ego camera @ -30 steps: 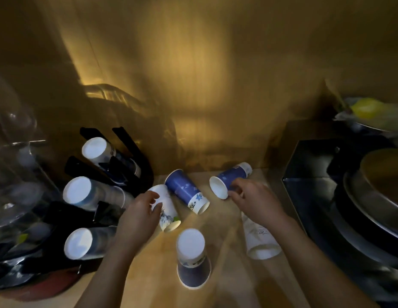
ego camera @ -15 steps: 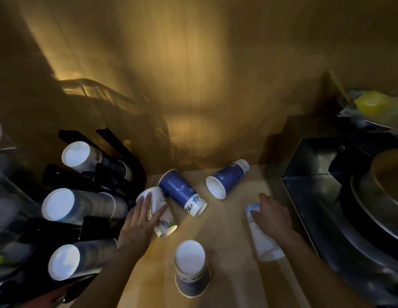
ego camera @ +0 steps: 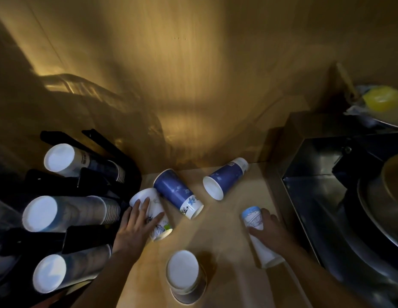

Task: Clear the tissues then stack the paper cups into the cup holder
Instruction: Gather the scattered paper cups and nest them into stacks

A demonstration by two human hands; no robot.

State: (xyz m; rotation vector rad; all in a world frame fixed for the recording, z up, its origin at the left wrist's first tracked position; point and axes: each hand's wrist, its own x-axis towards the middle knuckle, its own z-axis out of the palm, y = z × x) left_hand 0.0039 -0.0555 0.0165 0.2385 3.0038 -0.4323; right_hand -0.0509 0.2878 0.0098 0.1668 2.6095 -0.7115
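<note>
The left hand [ego camera: 135,227] lays spread fingers [ego camera: 143,207] flat over a white cup [ego camera: 157,207] lying by the cup holder [ego camera: 89,181]. The right hand [ego camera: 269,227] has its fingers wrapped around another lying white cup [ego camera: 252,215]. Pressing could crush or roll either one. Two blue cups [ego camera: 178,192] and an upturned cup [ego camera: 184,276] crowd the desk [ego camera: 227,230]; the metal tray [ego camera: 304,196] hems in the right. No tissues show.

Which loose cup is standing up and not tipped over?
The blue cup with the white bottom, nearest the camera between both arms, stands upside down on the counter. The other four loose cups all lie on their sides.
</note>
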